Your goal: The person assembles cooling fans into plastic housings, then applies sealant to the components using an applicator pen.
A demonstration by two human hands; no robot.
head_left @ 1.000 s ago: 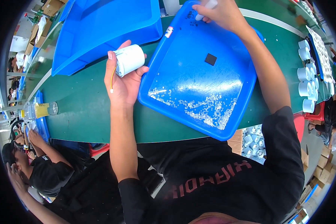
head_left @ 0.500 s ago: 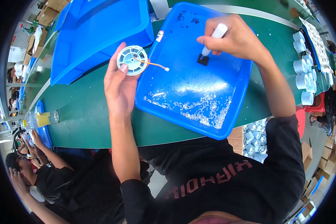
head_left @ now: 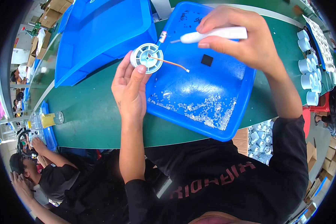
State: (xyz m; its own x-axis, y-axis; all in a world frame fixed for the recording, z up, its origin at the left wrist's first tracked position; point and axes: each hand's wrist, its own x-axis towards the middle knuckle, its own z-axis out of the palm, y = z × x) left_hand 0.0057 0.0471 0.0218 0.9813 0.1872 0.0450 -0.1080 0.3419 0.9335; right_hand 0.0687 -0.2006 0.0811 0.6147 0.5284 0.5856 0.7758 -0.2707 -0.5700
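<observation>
White driver gripped in the right hand, tip near the cup grasped by left-hand fingers.

Blue tray: plastic, smooth, glossy; glare on floor, fine scuffs. At its left rim: round housing, pale plastic, smooth, low sheen; lead wire, orange, looks plastic-sheathed. Above tray floor: pen-like tool, white plastic barrel, smooth, satin; thin tip grey, material unclear. In tray: square pad, matt black, material unclear; small beads at near end, clear, shiny, plastic or glass not resolved. Left of tray: blue bin, smooth plastic; bottle, clear, glossy. Under tray: green tabletop, smooth, faint sheen. Right of tray: white cups, smooth plastic. On tray's near side: carton, matt cardboard; shirt, matt black cloth.
</observation>
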